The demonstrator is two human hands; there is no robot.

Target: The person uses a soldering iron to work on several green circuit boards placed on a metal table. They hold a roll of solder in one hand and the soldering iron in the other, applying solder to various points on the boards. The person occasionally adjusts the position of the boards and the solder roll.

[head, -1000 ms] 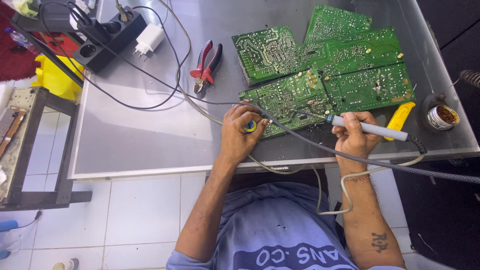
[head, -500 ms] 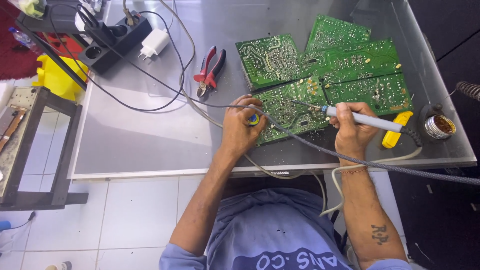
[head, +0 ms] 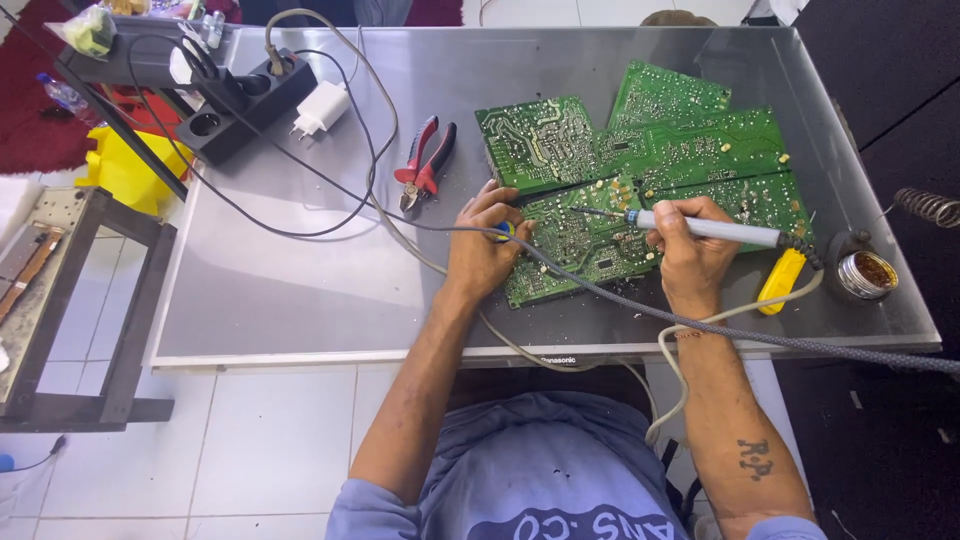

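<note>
The board (head: 580, 245), a green circuit board, lies at the near edge of a grey table (head: 300, 290), under both hands of a person seated below it. At far left, a yellow object (head: 125, 170) sits past the table's edge, with a black power strip (head: 240, 105) and a white plug adapter (head: 322, 110) on the table's far corner. Red-handled pliers (head: 425, 160) lie just left of the boards. The left hand (head: 485, 250) is curled shut on a small blue-and-yellow tool (head: 507, 230), resting on the board's left edge. The right hand (head: 690, 250) grips an iron (head: 700, 227), its tip touching the board's upper part. More green boards (head: 690, 135) overlap behind. A yellow handle (head: 780, 280) lies just right of the right hand, then a round tin (head: 865, 275) and a coiled stand (head: 928, 207).
</note>
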